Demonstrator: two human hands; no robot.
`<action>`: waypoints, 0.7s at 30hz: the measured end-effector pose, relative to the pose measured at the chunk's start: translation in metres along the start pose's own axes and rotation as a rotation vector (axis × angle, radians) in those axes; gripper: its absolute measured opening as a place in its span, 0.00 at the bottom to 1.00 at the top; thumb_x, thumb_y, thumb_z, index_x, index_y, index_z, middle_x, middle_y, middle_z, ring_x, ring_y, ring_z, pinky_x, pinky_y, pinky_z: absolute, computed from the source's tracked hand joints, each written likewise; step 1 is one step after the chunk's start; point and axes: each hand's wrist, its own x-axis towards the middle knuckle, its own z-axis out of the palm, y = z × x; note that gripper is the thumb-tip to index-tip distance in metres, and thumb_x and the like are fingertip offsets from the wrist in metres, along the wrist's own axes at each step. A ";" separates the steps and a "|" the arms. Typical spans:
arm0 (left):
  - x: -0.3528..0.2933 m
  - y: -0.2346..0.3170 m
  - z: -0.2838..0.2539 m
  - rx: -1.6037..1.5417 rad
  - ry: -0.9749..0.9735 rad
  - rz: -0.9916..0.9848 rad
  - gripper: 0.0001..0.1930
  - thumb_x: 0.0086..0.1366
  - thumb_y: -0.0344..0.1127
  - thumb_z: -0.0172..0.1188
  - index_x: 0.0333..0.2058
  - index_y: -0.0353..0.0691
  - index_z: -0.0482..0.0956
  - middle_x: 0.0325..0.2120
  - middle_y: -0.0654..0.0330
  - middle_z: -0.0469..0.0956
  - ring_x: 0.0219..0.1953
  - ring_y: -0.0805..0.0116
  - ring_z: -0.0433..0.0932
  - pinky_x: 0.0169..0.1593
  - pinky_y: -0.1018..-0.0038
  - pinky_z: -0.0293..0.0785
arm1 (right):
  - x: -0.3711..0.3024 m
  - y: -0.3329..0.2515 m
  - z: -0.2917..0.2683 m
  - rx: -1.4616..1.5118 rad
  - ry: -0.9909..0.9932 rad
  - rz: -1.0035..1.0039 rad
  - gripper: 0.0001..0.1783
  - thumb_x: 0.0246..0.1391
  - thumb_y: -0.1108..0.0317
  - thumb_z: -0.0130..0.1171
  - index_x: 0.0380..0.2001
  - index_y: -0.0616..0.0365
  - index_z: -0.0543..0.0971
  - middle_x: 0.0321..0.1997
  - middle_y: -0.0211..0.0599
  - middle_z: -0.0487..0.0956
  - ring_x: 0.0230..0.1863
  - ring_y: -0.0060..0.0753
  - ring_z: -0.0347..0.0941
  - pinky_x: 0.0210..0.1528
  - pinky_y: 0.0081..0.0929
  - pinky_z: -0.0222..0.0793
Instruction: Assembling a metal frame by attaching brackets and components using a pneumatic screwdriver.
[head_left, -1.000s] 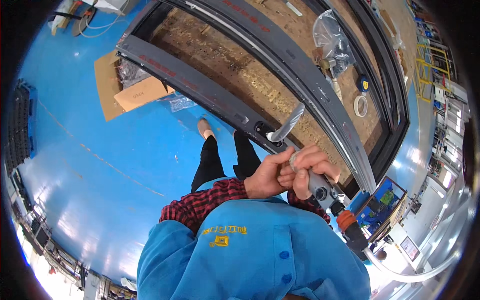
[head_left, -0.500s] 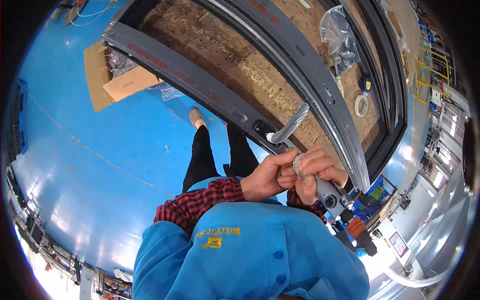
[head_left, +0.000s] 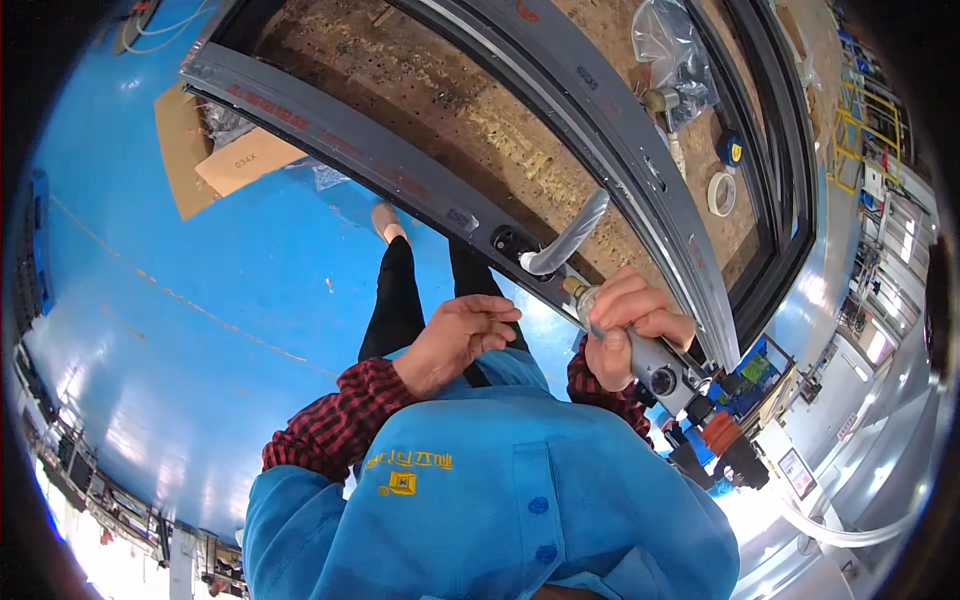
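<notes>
My right hand (head_left: 632, 325) is closed round a stubby grey cylindrical tool with a brass-coloured tip (head_left: 576, 287); the fingers hide most of its body. This tip points toward the plastic-wrapped lever handle (head_left: 570, 237), which sticks up from the near rail of a dark grey frame (head_left: 380, 178). Beside the handle's base sits a black oval fitting (head_left: 508, 240) on the rail. My left hand (head_left: 460, 340) hovers in front of my body, apart from the tool, fingers loosely bent and nothing visible in them. Below my right hand shows a grey part with a round black fitting (head_left: 662, 380).
The frame rests on a worn wooden table (head_left: 490, 130). At its right lie a clear plastic bag (head_left: 672, 50), a tape measure (head_left: 731, 150) and a roll of tape (head_left: 721, 194). An opened cardboard box (head_left: 245, 165) is on the blue floor (head_left: 180, 240) at left.
My left hand has let go of the tool's end and moved left, toward my body. The brass-coloured tip now shows. My right hand keeps its grip; the view has shifted slightly.
</notes>
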 end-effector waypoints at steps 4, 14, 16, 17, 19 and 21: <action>-0.003 0.002 -0.010 -0.131 -0.041 0.041 0.16 0.69 0.20 0.47 0.55 0.27 0.69 0.50 0.46 0.77 0.39 0.66 0.81 0.44 0.76 0.80 | 0.001 0.000 -0.004 0.003 -0.057 -0.005 0.14 0.51 0.76 0.59 0.35 0.54 0.64 0.27 0.39 0.76 0.24 0.34 0.71 0.29 0.29 0.67; -0.006 0.015 0.017 -0.341 0.155 0.026 0.17 0.74 0.26 0.45 0.58 0.26 0.66 0.53 0.43 0.76 0.36 0.64 0.82 0.38 0.78 0.82 | 0.000 -0.002 0.006 -0.014 0.019 0.010 0.16 0.49 0.77 0.61 0.35 0.53 0.64 0.26 0.38 0.75 0.24 0.34 0.70 0.28 0.28 0.69; -0.008 0.013 0.014 -0.326 0.108 0.031 0.17 0.74 0.26 0.45 0.58 0.26 0.65 0.53 0.43 0.76 0.36 0.65 0.81 0.41 0.78 0.82 | 0.001 -0.002 0.005 -0.007 0.024 0.006 0.16 0.48 0.77 0.61 0.35 0.53 0.64 0.26 0.38 0.74 0.25 0.34 0.70 0.28 0.28 0.69; -0.008 0.011 0.009 -0.318 0.062 0.031 0.17 0.74 0.26 0.45 0.59 0.26 0.65 0.53 0.43 0.76 0.36 0.66 0.81 0.43 0.77 0.82 | 0.000 -0.002 0.004 -0.003 0.025 0.011 0.17 0.48 0.78 0.61 0.35 0.53 0.65 0.26 0.38 0.74 0.25 0.34 0.70 0.28 0.28 0.69; -0.007 0.008 0.001 -0.302 -0.032 0.028 0.18 0.74 0.27 0.44 0.60 0.26 0.65 0.53 0.43 0.75 0.36 0.67 0.79 0.48 0.76 0.82 | -0.002 -0.002 0.005 0.003 0.026 0.020 0.17 0.47 0.78 0.62 0.35 0.53 0.65 0.27 0.39 0.74 0.25 0.34 0.70 0.27 0.27 0.69; -0.009 0.010 -0.004 -0.326 -0.103 0.012 0.18 0.74 0.27 0.44 0.59 0.27 0.66 0.54 0.43 0.75 0.36 0.67 0.79 0.48 0.75 0.81 | -0.003 -0.003 0.008 -0.005 0.054 0.032 0.17 0.48 0.76 0.63 0.35 0.53 0.64 0.26 0.38 0.73 0.24 0.34 0.70 0.27 0.28 0.69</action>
